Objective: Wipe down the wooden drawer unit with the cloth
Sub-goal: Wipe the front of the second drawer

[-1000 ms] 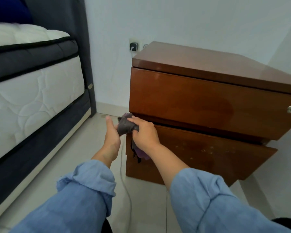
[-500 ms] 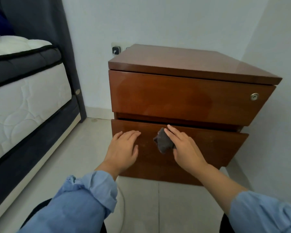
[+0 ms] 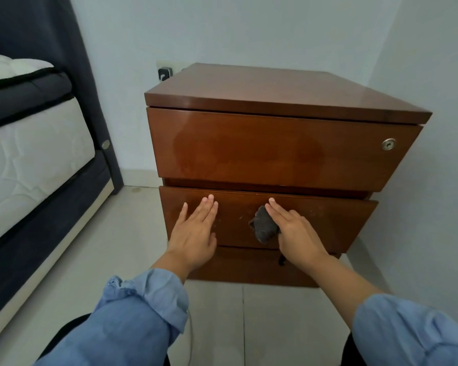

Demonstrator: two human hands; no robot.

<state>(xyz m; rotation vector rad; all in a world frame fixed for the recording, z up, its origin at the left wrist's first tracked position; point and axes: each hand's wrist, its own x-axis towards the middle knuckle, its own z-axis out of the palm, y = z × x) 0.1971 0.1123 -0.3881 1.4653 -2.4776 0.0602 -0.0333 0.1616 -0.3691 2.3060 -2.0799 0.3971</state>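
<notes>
Fingers straight on both hands, right hand (image 3: 296,233) pressing cloth (image 3: 264,227) against middle drawer (image 3: 328,220), left hand (image 3: 196,228) flat beside

A home bedroom: mattress (image 3: 32,154) on bed frame (image 3: 45,207), wall socket (image 3: 165,72).

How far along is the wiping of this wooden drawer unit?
Partway, by the look of it. The top drawer front shows a wet-looking smear, so it seems wiped. The right hand presses the dark grey cloth on the speckled middle drawer front; the left hand lies flat beside it. The bottom drawer seems left.
</notes>
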